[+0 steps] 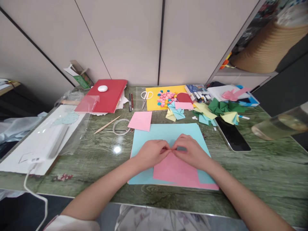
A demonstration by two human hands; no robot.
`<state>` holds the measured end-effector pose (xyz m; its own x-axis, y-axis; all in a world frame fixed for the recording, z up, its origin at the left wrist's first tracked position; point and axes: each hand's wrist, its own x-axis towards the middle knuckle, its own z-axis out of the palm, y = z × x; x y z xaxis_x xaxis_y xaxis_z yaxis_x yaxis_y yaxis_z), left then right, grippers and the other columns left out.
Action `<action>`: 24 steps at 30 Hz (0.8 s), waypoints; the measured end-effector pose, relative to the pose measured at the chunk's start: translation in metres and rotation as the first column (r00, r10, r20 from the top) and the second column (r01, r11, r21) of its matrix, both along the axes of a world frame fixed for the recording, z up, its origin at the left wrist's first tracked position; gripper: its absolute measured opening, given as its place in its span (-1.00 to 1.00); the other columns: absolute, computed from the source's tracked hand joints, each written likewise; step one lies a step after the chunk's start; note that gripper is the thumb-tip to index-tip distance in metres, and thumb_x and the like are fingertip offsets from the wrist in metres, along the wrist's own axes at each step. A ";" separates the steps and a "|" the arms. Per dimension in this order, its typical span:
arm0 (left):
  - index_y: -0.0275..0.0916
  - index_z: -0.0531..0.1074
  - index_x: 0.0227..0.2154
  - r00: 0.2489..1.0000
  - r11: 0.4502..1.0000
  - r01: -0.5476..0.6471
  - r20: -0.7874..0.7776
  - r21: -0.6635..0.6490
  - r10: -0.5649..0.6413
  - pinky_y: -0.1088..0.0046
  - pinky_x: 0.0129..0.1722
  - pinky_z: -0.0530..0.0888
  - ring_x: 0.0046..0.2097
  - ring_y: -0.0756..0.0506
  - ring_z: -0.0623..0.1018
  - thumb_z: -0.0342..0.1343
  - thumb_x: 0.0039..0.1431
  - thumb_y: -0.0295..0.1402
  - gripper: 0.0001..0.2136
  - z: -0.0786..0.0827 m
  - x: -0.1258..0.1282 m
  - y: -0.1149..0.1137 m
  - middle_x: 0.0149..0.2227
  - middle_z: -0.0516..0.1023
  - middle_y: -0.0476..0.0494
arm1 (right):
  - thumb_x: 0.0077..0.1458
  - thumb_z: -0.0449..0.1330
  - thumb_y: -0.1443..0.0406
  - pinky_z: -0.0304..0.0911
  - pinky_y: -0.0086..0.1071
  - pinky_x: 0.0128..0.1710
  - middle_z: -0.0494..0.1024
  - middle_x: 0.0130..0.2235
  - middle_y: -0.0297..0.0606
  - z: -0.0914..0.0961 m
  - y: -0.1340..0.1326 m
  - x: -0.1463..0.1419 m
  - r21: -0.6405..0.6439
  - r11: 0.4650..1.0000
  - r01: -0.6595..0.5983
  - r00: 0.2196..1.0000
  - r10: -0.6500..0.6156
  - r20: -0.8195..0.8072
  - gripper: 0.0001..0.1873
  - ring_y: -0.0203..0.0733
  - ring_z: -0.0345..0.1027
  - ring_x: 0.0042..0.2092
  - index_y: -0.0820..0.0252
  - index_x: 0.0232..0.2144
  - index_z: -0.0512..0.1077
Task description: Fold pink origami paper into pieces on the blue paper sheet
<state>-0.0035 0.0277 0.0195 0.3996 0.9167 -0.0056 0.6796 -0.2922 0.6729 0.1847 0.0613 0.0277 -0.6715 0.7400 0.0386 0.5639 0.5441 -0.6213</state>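
Two grips on one pink paper: left grip and right grip both pinch its top tip, fingertips nearly touching. Paper lies flat on a light blue sheet near the front edge of the green tabletop. Smaller pink square sits just beyond the sheet, phone off to the right.

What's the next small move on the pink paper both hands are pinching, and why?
Probably press the pinched spot flat and slide the fingertips apart along the fold to set a crease. The left hand and right hand meet fingertip to fingertip at the top of the pink paper, which lies on the light blue sheet. How sharp the fold is cannot be told.
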 end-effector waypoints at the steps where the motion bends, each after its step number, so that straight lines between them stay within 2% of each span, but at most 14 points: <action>1: -0.20 0.43 -0.36 1.000 1.000 0.004 -0.005 0.009 -0.004 0.50 -0.32 0.32 -0.30 -0.05 0.51 0.02 0.16 -0.34 -0.89 0.000 0.000 0.000 -0.35 0.55 -0.02 | -0.01 0.13 0.38 0.06 -0.26 -0.20 0.49 -0.46 -0.37 0.001 0.001 0.000 -0.018 1.000 0.015 1.000 -0.015 -0.004 -0.89 -0.17 0.27 -0.24 0.12 -0.53 0.38; 6: -0.19 0.41 -0.37 1.000 0.997 0.015 -0.019 0.076 -0.013 0.51 -0.34 0.32 -0.31 -0.04 0.51 -0.01 0.20 -0.31 -0.86 0.003 -0.003 0.002 -0.36 0.55 -0.01 | -0.08 0.12 0.40 0.11 -0.31 -0.23 0.47 -0.49 -0.38 0.007 0.009 0.009 -0.108 0.993 0.043 0.999 -0.043 0.002 -0.88 -0.20 0.28 -0.29 0.13 -0.59 0.37; 12: -0.18 0.40 -0.37 0.997 0.992 -0.078 0.006 0.099 0.077 0.49 -0.32 0.34 -0.30 -0.04 0.51 0.00 0.18 -0.36 -0.90 0.004 -0.012 0.009 -0.35 0.55 0.00 | -0.09 0.11 0.36 0.15 -0.35 -0.27 0.45 -0.45 -0.33 0.010 0.023 0.025 -0.203 0.973 0.110 0.993 -0.101 0.053 -0.90 -0.20 0.32 -0.30 0.15 -0.58 0.40; 20: -0.20 0.41 -0.40 0.989 0.987 -0.142 0.051 0.082 0.138 0.47 -0.29 0.35 -0.29 -0.06 0.52 0.02 0.14 -0.38 -0.91 0.003 -0.026 0.021 -0.35 0.56 -0.02 | -0.13 0.11 0.32 0.16 -0.36 -0.32 0.49 -0.46 -0.32 0.003 0.044 0.056 -0.162 0.974 0.156 0.978 -0.129 0.164 -0.90 -0.17 0.35 -0.34 0.15 -0.58 0.43; 22: -0.21 0.41 -0.41 0.986 0.985 -0.155 0.071 0.073 0.150 0.47 -0.28 0.35 -0.29 -0.06 0.52 0.02 0.14 -0.38 -0.91 0.002 -0.028 0.023 -0.35 0.56 -0.03 | -0.15 0.11 0.33 0.14 -0.35 -0.36 0.47 -0.51 -0.32 0.000 0.050 0.065 -0.099 0.971 0.217 0.958 -0.192 0.215 -0.89 -0.17 0.34 -0.39 0.15 -0.62 0.41; 24: -0.22 0.42 -0.42 0.984 0.986 -0.160 0.093 0.054 0.154 0.48 -0.28 0.35 -0.29 -0.05 0.52 0.03 0.13 -0.39 -0.91 0.001 -0.028 0.024 -0.36 0.56 -0.03 | -0.09 0.10 0.30 0.15 -0.35 -0.37 0.49 -0.49 -0.32 0.000 0.053 0.069 -0.087 0.965 0.246 0.953 -0.225 0.202 -0.87 -0.18 0.33 -0.40 0.16 -0.57 0.42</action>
